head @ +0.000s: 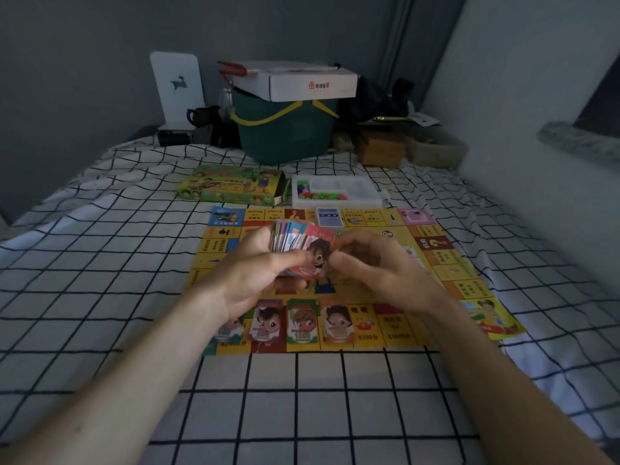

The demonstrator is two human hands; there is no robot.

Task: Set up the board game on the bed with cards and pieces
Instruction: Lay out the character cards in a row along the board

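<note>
- Left hand point(250, 263): raised over the middle of the game board point(432, 290), fingers curled round a thick stack of cards point(292, 241), thumb laid across its near face.
- Right hand point(375, 266): just right of the stack, thumb and fingertips pinching the red front card point(317, 253) at its right edge.
- Game board: yellow, flat on the checked bedsheet point(302, 397), at mid-bed.
- Four character cards point(302, 322): side by side in a row along the board's near edge, left of centre; the leftmost is partly hidden by the left wrist.
- Blue-backed card point(330, 217): on the board's far edge, lying flat.
- Game box point(231, 186): green, open at its right end, on the sheet just beyond the board's far left corner.
- White tray point(335, 193): right of the box, with small coloured pieces point(318, 196) in its left and near compartments.
- Green basket point(288, 129): far end of the bed, a white carton point(302, 82) on top.
</note>
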